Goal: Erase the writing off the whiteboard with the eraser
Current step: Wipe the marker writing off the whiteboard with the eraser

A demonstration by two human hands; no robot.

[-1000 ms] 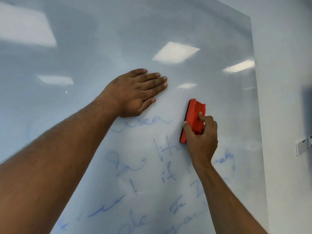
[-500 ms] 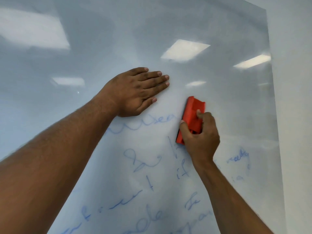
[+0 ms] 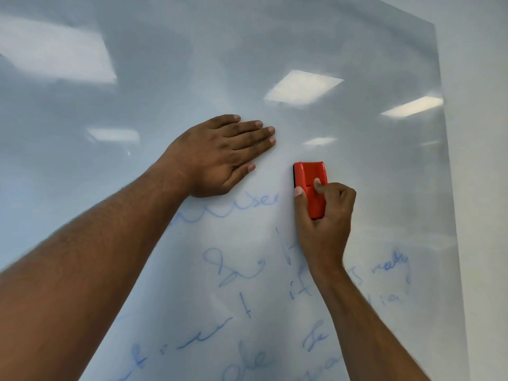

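- Head view: the whiteboard (image 3: 192, 64) fills nearly the whole frame, glossy, with pale rectangular reflections of ceiling lights across its upper half.
- Faint blue handwriting (image 3: 242, 270) covers the lower half of the board, from a line just under the left hand down to the bottom edge; the words are smeared and too faint to read with certainty.
- The upper half of the board, above both hands, shows no writing.
- The left hand (image 3: 220, 155) lies flat on the board, fingers straight and close together, pointing to the right, the thumb spread below; it holds nothing, and its forearm runs down to the lower left corner.
- The red eraser (image 3: 312, 185) stands upright against the board, just right of the left hand's fingertips and apart from them; a dark pad edge shows along its left side.
- The right hand (image 3: 323, 224) has its grip closed round the eraser's lower half: the thumb presses the left side, a curled finger rests on the red back, the other fingers wrap the right side.
- The eraser sits at the right end of the topmost line of writing.
- At the far right, past the board's edge, is a plain white wall (image 3: 481, 188).
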